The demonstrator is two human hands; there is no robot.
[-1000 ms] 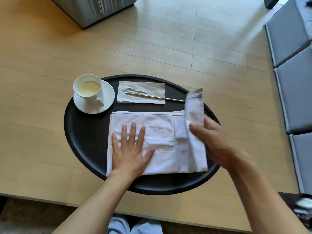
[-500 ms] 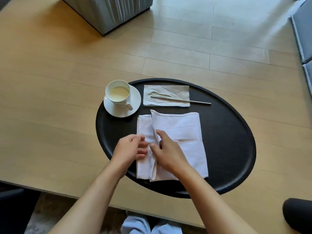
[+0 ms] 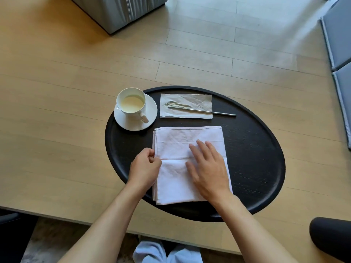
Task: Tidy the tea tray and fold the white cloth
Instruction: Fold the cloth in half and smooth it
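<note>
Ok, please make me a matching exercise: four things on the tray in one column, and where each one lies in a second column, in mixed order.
Things:
1. cup
2. metal stick
3. cloth
4. saucer

Places:
A. under both hands, near side of the tray
B. on the saucer
C. far left of the tray, overhanging its rim
D. across the napkin, one end past its right edge

Pairs: 1-B, 2-D, 3-A, 4-C

A pale wooden table point(image 3: 57, 111) carries a black oval tray point(image 3: 256, 158).
</note>
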